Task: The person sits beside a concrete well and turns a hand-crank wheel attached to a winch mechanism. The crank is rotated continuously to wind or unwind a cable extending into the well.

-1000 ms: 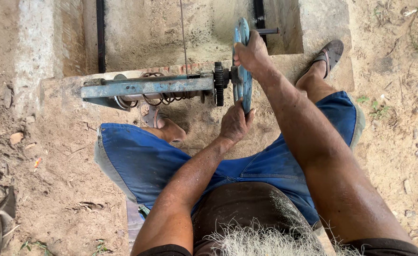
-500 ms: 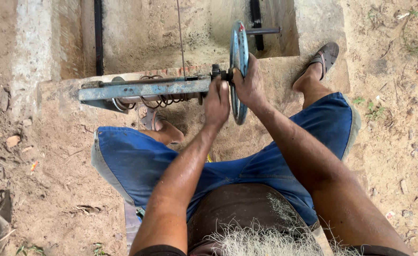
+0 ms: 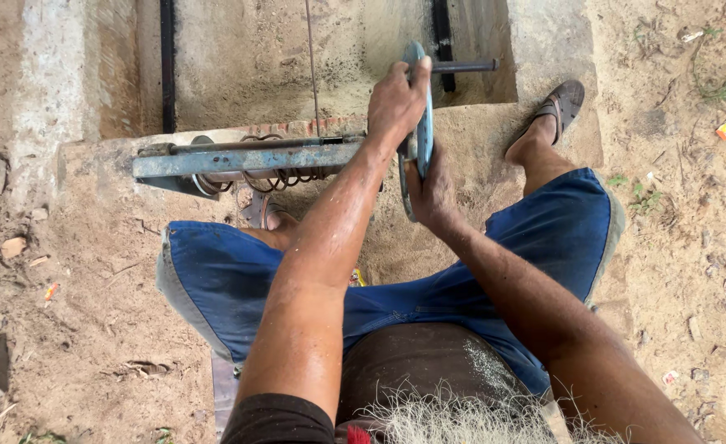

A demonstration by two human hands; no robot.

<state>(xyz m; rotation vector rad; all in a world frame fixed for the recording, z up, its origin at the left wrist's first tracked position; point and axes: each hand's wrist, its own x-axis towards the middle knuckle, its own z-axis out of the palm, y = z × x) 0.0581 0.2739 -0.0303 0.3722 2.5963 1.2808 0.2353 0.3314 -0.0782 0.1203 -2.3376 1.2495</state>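
Blue-painted steel forms the handwheel [image 3: 419, 123], a thin disc seen almost edge-on, standing upright at the end of a horizontal steel bar [image 3: 243, 160] whose paint is chipped and rusty. Your left hand [image 3: 396, 103] is closed over the wheel's upper rim, near where a dark round handle peg [image 3: 461, 66] juts sideways. Your right hand [image 3: 430, 191] wraps the lower rim from beneath, so the two grips oppose each other across the hub, a hold that suits turning a stiff wheel. Wire spring coils [image 3: 276, 177] hang beneath the bar. Bar and wheel rest on a rough concrete ledge [image 3: 99, 214] bordering a sunken concrete channel [image 3: 239, 66]. You straddle the ledge in blue shorts [image 3: 231, 284], one sandal [image 3: 562, 105] planted on sandy ground beside the wheel for bracing.
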